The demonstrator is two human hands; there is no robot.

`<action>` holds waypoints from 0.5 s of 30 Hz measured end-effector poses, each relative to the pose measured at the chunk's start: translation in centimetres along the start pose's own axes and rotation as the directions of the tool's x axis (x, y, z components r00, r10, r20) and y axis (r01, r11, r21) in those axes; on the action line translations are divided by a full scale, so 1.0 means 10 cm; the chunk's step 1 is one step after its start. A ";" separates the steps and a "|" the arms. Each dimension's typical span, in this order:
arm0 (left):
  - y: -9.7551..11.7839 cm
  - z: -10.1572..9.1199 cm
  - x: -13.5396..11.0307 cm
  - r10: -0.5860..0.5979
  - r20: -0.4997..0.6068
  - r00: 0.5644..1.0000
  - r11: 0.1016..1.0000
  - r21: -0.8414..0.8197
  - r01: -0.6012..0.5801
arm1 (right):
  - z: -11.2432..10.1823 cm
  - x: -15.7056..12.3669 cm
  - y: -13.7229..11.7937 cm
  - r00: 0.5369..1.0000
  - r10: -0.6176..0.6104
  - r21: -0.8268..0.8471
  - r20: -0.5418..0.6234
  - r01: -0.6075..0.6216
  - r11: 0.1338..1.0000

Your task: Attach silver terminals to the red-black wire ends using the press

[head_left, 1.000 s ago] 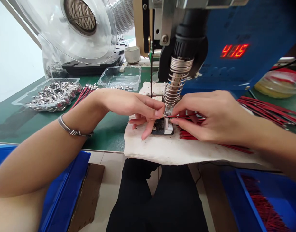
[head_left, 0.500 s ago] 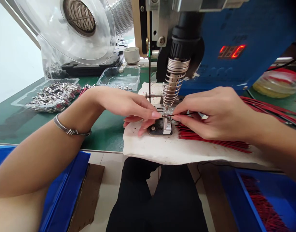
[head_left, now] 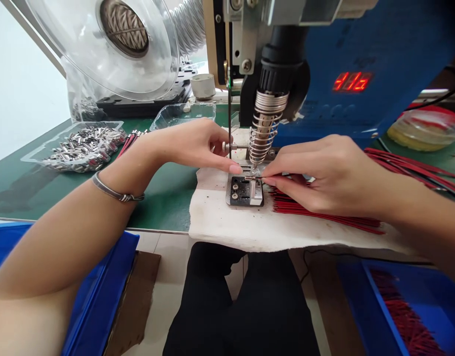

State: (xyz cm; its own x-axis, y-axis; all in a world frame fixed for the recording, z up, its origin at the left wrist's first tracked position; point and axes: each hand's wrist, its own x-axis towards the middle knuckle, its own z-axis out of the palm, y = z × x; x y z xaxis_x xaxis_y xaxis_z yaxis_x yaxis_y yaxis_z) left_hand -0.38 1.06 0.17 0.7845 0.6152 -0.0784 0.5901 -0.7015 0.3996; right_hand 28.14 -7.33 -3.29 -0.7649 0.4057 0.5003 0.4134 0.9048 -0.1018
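Wire (head_left: 258,177) between fingers (head_left: 287,188) of right hand (head_left: 331,173)

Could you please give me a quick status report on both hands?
Right hand: grip shut on thin black wire. Left hand: grip open, nothing seen held. Small silver metal cylinder at wire's end. Silver spring-wrapped metal rod close overhead.

On the blue housing (head_left: 401,44), above its bottom edge, a red display (head_left: 351,82) reads perhaps "412", its digits unclear.

Cream cloth (head_left: 246,228) on green bench (head_left: 165,205)
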 end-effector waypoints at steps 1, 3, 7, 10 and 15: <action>0.01 0.00 0.00 0.004 -0.005 1.000 1.000 0.017 -0.004 | 0.00 0.00 0.00 1.000 0.003 -0.002 0.006 -0.003 1.000; 0.05 0.00 -0.01 0.012 -0.030 0.999 0.998 0.063 -0.010 | 0.00 0.00 0.00 1.000 0.001 -0.012 0.007 -0.001 1.000; 0.08 0.03 -0.04 0.037 -0.089 0.995 0.991 0.128 -0.025 | 0.00 0.00 0.00 1.000 -0.025 -0.013 -0.009 0.025 1.000; 0.08 0.04 -0.04 0.054 -0.082 0.995 0.987 0.153 -0.041 | 0.00 0.01 0.00 0.999 -0.034 -0.013 -0.010 0.034 0.999; 0.12 0.04 -0.04 0.041 -0.105 0.994 0.973 0.229 -0.016 | 0.00 0.00 0.01 1.000 -0.015 -0.014 -0.002 0.015 1.000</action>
State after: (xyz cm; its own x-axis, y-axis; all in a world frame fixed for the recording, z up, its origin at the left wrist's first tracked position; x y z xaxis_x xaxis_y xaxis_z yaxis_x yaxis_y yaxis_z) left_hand 0.10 -0.18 0.32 0.7837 0.6202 0.0342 0.6055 -0.7750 0.1806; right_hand 28.16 -7.28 -3.31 -0.7700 0.3916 0.5037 0.4086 0.9090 -0.0822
